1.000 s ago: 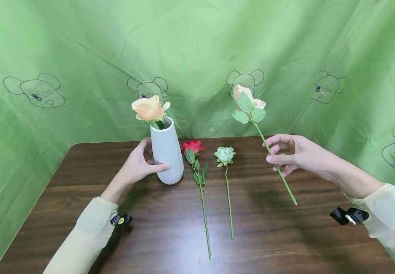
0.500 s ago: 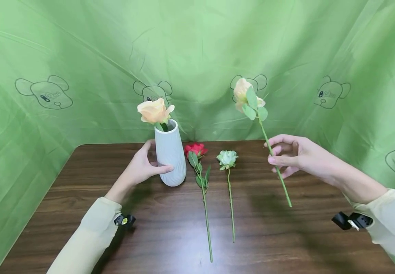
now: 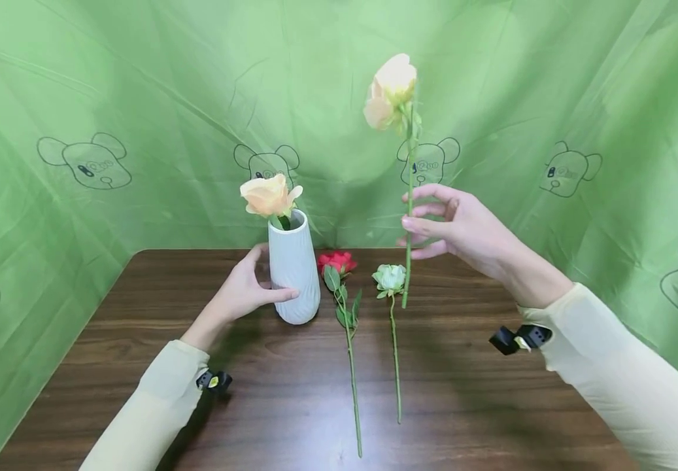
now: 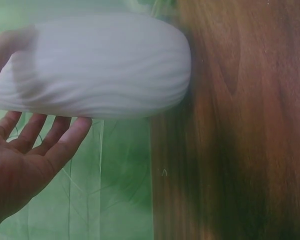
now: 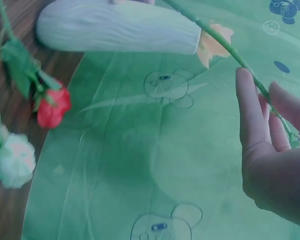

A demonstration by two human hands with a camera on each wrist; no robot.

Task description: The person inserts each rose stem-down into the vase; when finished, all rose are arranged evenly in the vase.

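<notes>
My left hand [image 3: 243, 292] holds a white ribbed vase [image 3: 293, 275] that stands on the dark wooden table [image 3: 491, 405], thumb in front and fingers behind. A peach rose [image 3: 269, 195] sits in the vase. My right hand [image 3: 435, 226] pinches the green stem [image 3: 409, 183] of a cream-peach rose [image 3: 390, 91], held upright in the air to the right of the vase. The left wrist view shows the vase [image 4: 100, 65] against my left hand [image 4: 25, 155]. In the right wrist view the stem [image 5: 230, 50] runs between the fingers of my right hand [image 5: 270, 150].
A red rose [image 3: 337, 261] and a pale green-white rose [image 3: 389, 277] lie side by side on the table right of the vase, stems toward me. A green cloth backdrop [image 3: 138, 98] with bear prints hangs behind and to both sides.
My right hand has risen and moved left toward the vase, swinging the rose from a slant to upright, its bloom now much higher. My left hand stays on the vase.
</notes>
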